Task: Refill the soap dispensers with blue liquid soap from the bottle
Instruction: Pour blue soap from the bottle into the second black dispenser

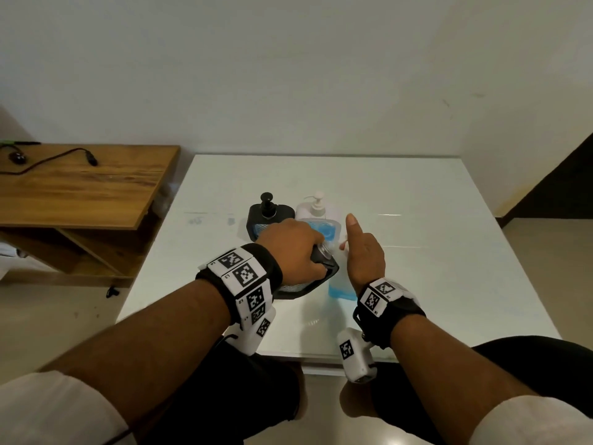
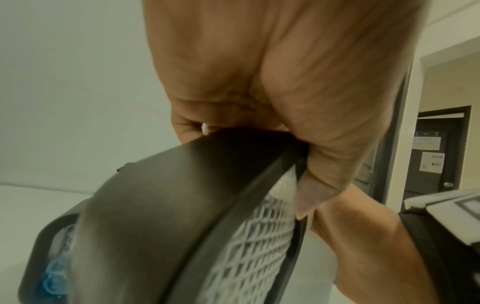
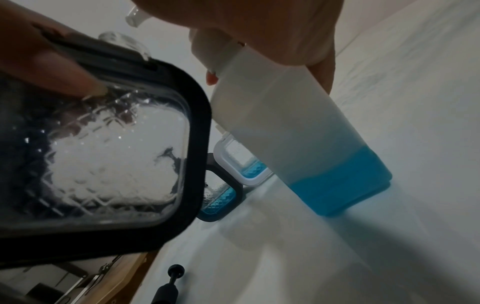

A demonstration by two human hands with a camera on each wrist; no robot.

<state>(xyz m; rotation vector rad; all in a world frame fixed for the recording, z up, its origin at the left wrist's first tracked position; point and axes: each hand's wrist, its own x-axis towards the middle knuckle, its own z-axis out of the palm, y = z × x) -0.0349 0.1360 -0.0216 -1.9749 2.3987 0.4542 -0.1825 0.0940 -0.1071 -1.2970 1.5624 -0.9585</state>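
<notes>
My left hand [image 1: 295, 248] grips an empty black-framed glass dispenser [image 1: 308, 285] by its upper part, tilted, its open clear neck [image 1: 324, 250] turned toward the bottle. It fills the left wrist view as a dark frame with patterned glass [image 2: 182, 205] and shows clear glass in the right wrist view [image 3: 103, 154]. Beside it stands the translucent soap bottle [image 1: 340, 287], with blue liquid only in its lower part [image 3: 337, 185]. My right hand [image 1: 365, 255] holds the bottle's top, index finger sticking straight out. The cap is hidden under that hand [image 3: 259, 20].
Behind stand a black dispenser [image 1: 271, 216] and a white dispenser [image 1: 316, 208], both with pumps on and blue soap inside. A loose black pump [image 3: 168, 283] lies on the white table [image 1: 417, 252]. A wooden shelf [image 1: 80, 187] with a cable stands left.
</notes>
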